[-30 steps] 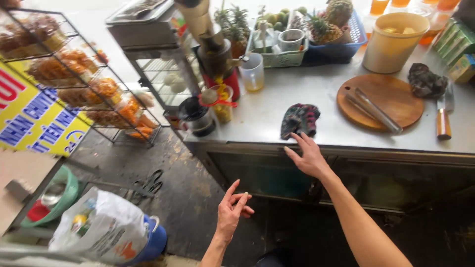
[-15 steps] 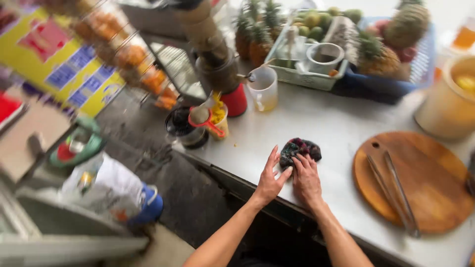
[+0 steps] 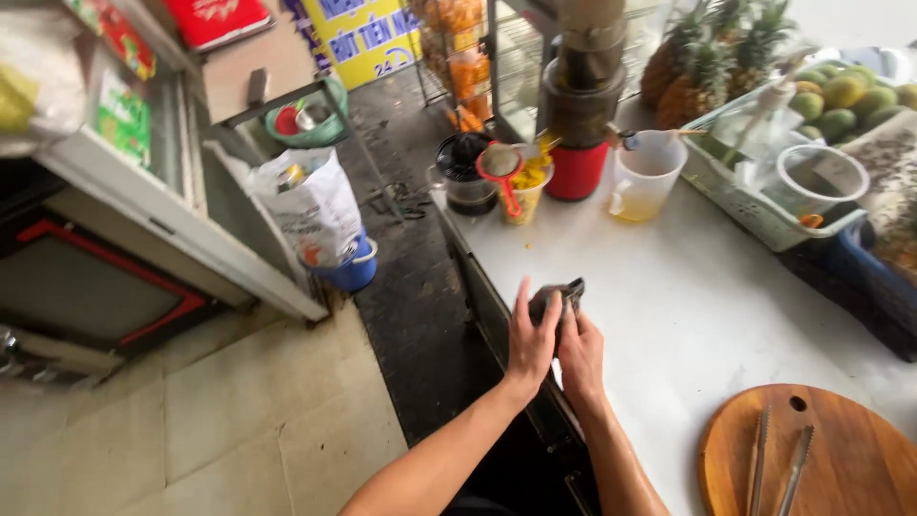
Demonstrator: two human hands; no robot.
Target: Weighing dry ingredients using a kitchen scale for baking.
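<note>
Steel counter (image 3: 669, 315) runs from centre frame to the lower right, beside a dark wet floor. At its near edge, just left of centre, both hands meet on a small dark cloth (image 3: 564, 291). The left hand (image 3: 531, 339) lies flat against the cloth's left side, fingers stretched toward the upper frame; the right hand (image 3: 580, 352) presses beside it, touching, fingers curled on the cloth. The cloth sits bunched at the fingertips, equally near both. A wooden cutting board (image 3: 841, 449) with tongs (image 3: 776, 463) lies lower right, well apart.
</note>
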